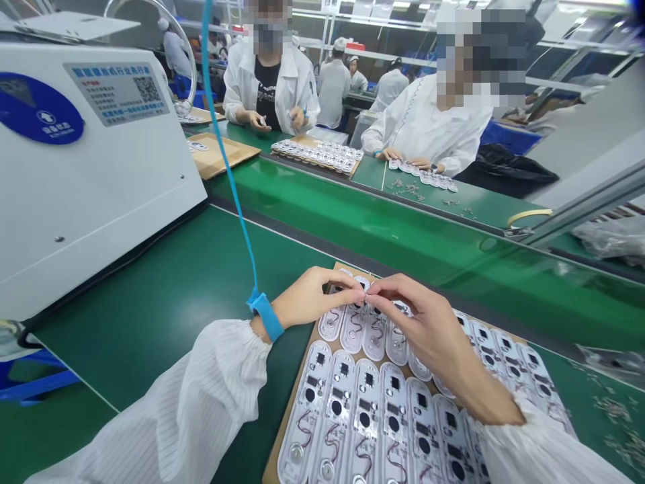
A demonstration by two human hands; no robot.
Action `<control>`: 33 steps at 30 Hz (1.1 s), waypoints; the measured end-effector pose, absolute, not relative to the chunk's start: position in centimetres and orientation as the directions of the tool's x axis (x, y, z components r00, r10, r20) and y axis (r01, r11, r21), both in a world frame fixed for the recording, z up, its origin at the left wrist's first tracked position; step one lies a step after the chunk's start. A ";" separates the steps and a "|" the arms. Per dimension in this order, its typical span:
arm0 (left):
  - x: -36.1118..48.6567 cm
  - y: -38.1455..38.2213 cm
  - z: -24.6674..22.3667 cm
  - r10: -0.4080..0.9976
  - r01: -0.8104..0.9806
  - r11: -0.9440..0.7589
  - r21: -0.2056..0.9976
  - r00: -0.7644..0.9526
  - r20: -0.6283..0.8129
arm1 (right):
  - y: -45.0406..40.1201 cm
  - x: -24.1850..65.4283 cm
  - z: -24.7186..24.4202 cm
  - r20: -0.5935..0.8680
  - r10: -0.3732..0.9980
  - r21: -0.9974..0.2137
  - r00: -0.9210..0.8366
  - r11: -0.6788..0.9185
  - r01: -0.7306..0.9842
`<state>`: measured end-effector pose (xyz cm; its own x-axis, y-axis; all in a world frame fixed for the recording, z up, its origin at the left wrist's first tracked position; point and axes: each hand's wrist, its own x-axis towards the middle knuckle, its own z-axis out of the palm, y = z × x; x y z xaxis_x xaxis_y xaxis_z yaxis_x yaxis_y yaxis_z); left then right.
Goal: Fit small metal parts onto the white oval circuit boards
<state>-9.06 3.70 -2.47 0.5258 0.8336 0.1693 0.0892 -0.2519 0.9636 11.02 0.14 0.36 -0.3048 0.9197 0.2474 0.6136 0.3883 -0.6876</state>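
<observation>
Quick look at this assembly line. The left hand (307,299) and right hand (420,323) met right above a brown cardboard tray (275,464) of white oval circuit boards (365,403), with the fingertips (353,290) of both pressed together, pinching some tiny bit (365,296) too small to make out. The other fingers were curled in, not spread. The boards sat in tight rows on the tray, each with black chips and a thin dark wire loop. The tray was on a green table (151,289), with a big white machine (91,168) off to the left. A blue strap (265,314) circled the left wrist, and its blue cord (222,148) ran up out of view.
</observation>
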 end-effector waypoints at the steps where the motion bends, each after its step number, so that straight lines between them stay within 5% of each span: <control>1: -9.2 3.8 -2.5 0.830 0.070 -0.249 0.966 0.530 0.176 | 0.2 11.1 0.4 0.266 0.910 -0.663 -0.319 0.413 0.624; 4: -9.6 4.0 -2.5 0.810 0.101 -0.347 0.932 0.534 0.243 | 0.4 11.2 0.4 0.259 0.886 -0.579 -0.384 0.461 0.673; 8: -9.9 4.0 -3.2 0.749 0.378 -0.576 0.724 0.600 0.283 | 1.2 11.4 -0.3 0.108 0.871 -0.476 -0.479 0.468 0.744; 11: -9.7 3.8 -4.4 0.694 0.429 -0.644 0.634 0.677 0.247 | 1.8 11.5 -1.2 -0.011 0.864 -0.434 -0.504 0.450 0.780; 24: -9.2 3.4 -6.5 0.692 0.456 -0.646 0.612 0.688 0.218 | 2.4 11.0 -1.4 -0.073 0.870 -0.314 -0.487 0.444 0.840; 33: -8.9 3.3 -6.7 0.705 0.455 -0.644 0.615 0.665 0.247 | 1.6 10.3 -2.3 -0.066 0.764 0.173 -0.642 0.642 0.747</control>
<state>-8.94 3.32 -6.72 0.6652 0.7048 0.2466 0.4549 -0.6443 0.6147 10.32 1.62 -2.33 -0.6419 0.7640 -0.0658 0.7468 0.6423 0.1726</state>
